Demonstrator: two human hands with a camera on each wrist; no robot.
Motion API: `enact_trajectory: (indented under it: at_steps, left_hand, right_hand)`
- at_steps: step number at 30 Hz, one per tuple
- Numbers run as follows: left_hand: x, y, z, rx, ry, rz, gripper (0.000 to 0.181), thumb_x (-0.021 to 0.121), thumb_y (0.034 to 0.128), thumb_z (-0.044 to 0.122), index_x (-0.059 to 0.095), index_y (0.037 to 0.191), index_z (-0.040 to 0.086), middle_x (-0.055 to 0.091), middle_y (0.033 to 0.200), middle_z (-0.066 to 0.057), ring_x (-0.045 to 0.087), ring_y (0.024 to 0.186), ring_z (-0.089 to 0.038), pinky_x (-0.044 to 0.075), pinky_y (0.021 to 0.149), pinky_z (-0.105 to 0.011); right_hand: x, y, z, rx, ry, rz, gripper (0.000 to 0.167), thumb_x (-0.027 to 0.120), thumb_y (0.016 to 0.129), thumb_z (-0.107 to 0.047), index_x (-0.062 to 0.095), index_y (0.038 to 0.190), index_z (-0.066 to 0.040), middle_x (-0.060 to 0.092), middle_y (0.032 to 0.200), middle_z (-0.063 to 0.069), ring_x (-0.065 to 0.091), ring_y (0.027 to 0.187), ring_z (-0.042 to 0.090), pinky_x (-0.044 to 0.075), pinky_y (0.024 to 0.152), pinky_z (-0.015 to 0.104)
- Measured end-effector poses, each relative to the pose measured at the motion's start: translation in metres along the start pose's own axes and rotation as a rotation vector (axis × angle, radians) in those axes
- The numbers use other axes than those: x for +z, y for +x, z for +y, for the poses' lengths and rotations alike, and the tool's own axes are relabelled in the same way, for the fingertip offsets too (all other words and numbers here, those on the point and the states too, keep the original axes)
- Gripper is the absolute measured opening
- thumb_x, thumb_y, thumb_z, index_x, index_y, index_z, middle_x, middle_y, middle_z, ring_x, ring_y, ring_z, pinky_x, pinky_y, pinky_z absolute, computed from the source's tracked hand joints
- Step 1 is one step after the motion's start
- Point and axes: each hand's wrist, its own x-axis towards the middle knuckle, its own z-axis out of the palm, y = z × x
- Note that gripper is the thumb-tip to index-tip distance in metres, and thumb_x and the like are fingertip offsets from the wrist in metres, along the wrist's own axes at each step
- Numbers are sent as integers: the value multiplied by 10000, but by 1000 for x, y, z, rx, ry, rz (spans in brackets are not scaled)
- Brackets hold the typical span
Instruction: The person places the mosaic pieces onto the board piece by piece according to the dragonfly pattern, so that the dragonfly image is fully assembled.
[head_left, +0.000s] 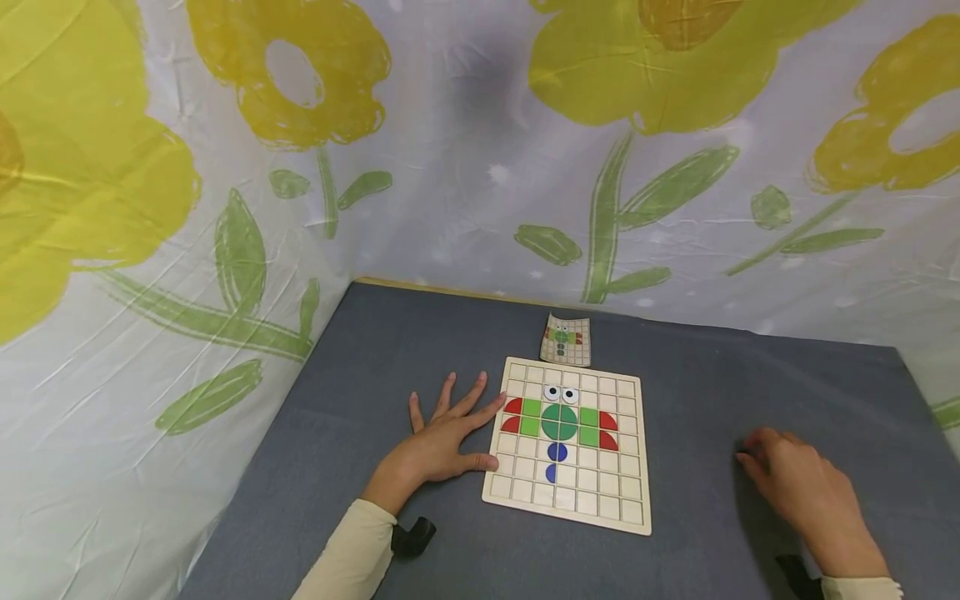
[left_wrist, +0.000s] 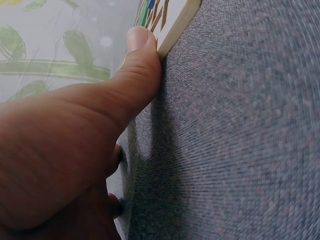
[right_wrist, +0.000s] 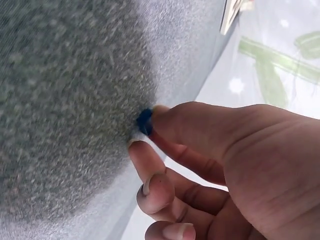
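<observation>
A square wooden grid board [head_left: 609, 505] lies on the table, bearing a figure of coloured pieces: two eye pieces [head_left: 561, 394], a dark green circle [head_left: 559, 422], light green squares [head_left: 589, 426], red quarter-circles [head_left: 608, 439] and blue half-circles [head_left: 552, 473]. My left hand [head_left: 438, 446] is spread at the board's left edge; its thumb rests on the rim, as the left wrist view also shows. Well to the right of the board, my right hand [head_left: 810, 492] is low over the table. Between its thumb and forefinger it pinches a small blue piece [right_wrist: 145, 122], hidden in the head view.
A small picture card [head_left: 567, 353] with a matching figure stands just behind the board, its top left corner curled. The dark grey table [head_left: 420, 325] ends at a flower-printed cloth [head_left: 465, 208] at the back and left.
</observation>
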Motion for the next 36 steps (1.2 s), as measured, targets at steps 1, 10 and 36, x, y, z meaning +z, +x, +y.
enact_trajectory:
  at_steps: [1,10,36]
  left_hand:
    - [0,0,0,0,0,1,990,775,848,647,289,1674,397,48,1783,37,-144,1619,-409,-151,1099,-851]
    - [-2,-1,1,0,-9,-1,989,775,855,644,287,1676,388,44,1783,34,-142,1617,-419,-153,1098,-852]
    - [-1,-1,1,-11,-6,-8,985,770,855,645,289,1677,391,52,1785,26,-140,1618,-418,-149,1104,-848]
  right_hand:
    - [0,0,-1,-3,1,-4,206,784,953,-176,701,1062,-21,707,874,97,684,722,326,506,555,552]
    - [0,2,-6,-12,23,-6,214,788,957,-180,709,1069,-15,712,854,66,688,719,298,515,571,545]
    - [1,-1,-55,-157,111,58,206,778,940,-82,729,1140,-83,709,1014,57,531,662,93,401,501,315]
